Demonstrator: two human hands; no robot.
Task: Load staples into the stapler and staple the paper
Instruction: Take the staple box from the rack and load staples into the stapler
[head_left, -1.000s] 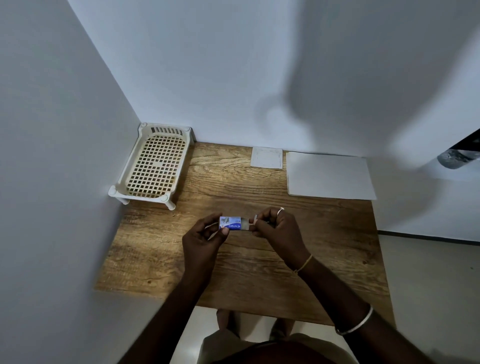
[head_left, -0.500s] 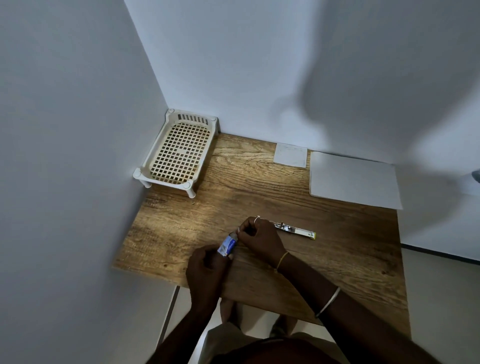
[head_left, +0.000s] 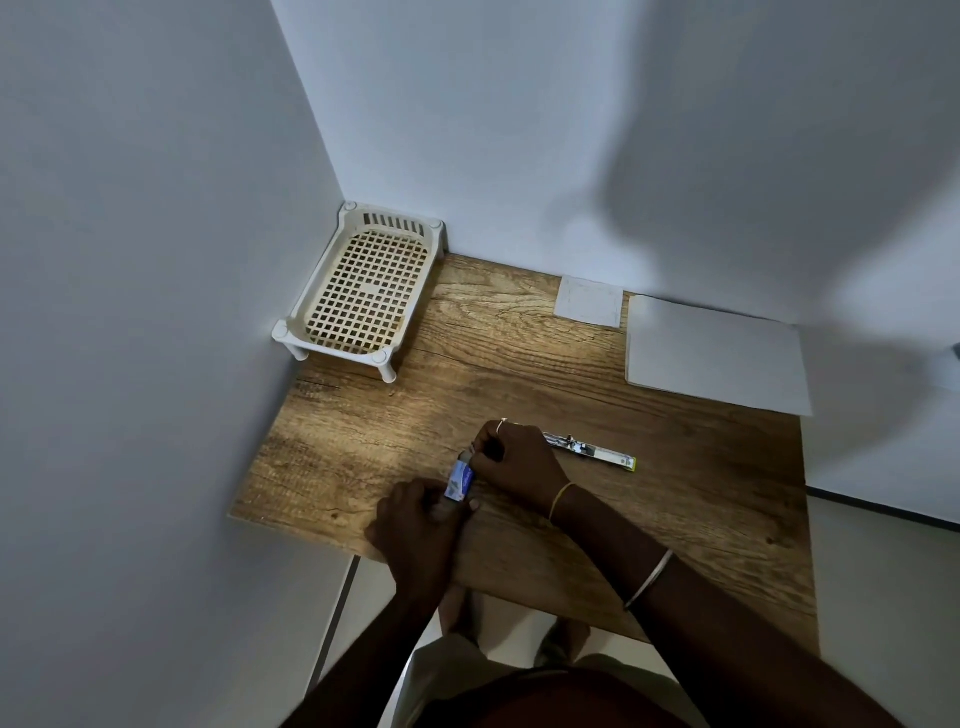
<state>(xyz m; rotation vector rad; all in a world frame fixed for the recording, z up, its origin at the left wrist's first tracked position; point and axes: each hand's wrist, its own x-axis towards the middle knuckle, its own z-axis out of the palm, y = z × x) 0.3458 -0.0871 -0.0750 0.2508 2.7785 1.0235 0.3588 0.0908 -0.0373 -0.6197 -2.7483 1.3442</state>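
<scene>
Wooden table (head_left: 675, 493), set in a white-walled corner. Staple box (head_left: 460, 481), small, blue and white: pinched at its lower end by the left hand (head_left: 421, 525), above the table's near left part. Right hand (head_left: 519, 460): fingers closed at the box's upper end; what they pinch is too small to tell. Stapler (head_left: 589, 452): lying opened flat on the table, just right of the right hand. Paper (head_left: 717, 353): white sheet, far right corner, with a small square sheet (head_left: 588, 301) beside it. Cream lattice tray (head_left: 363, 291): far left corner.

left hand (head_left: 415, 525) grips staple box (head_left: 460, 481) | right hand (head_left: 519, 460) pinches its end
</scene>
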